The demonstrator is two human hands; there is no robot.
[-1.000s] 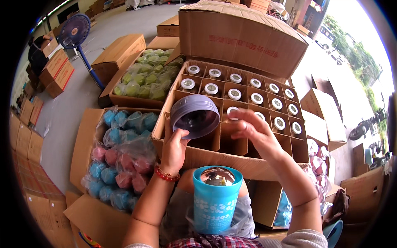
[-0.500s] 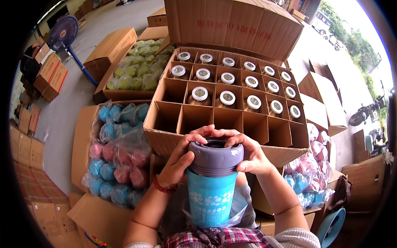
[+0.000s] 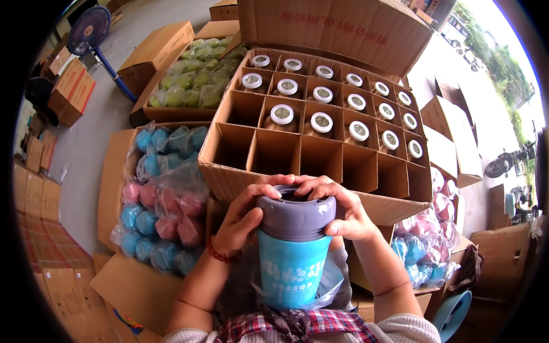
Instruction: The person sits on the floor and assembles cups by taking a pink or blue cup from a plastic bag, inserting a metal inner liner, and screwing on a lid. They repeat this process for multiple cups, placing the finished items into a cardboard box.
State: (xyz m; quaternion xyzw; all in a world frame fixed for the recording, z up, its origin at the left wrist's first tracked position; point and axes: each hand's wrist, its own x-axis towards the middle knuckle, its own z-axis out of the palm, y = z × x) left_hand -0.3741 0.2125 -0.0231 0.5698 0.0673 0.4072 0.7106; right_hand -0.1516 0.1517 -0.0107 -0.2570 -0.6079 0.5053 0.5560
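Observation:
A light blue tumbler (image 3: 293, 266) with white printing stands upright in front of my body, with clear plastic film (image 3: 326, 294) around its base. A thick purple-grey collar (image 3: 296, 222) surrounds its top. My left hand (image 3: 243, 214) grips the collar from the left, thumb on the side and fingers curled over the rim. From the right, my right hand (image 3: 347, 214) holds it the same way, fingertips dipping into the dark opening. What lies inside the opening is mostly hidden. Just beyond my hands is a divided carton (image 3: 246, 178), holding several white-lidded bottles (image 3: 282, 114) in its cells.
Left of the carton, a box (image 3: 117, 188) holds bagged blue and pink cups (image 3: 166, 223). Behind it sits a box of bagged green cups (image 3: 200, 77). Bagged pink and blue items (image 3: 423, 234) lie at the right. A fan (image 3: 90, 30) stands far left.
The view has shifted slightly, so the carton sits a little higher and tilts more. Both hands keep their grip on the tumbler's collar, with small finger movements at the rim.

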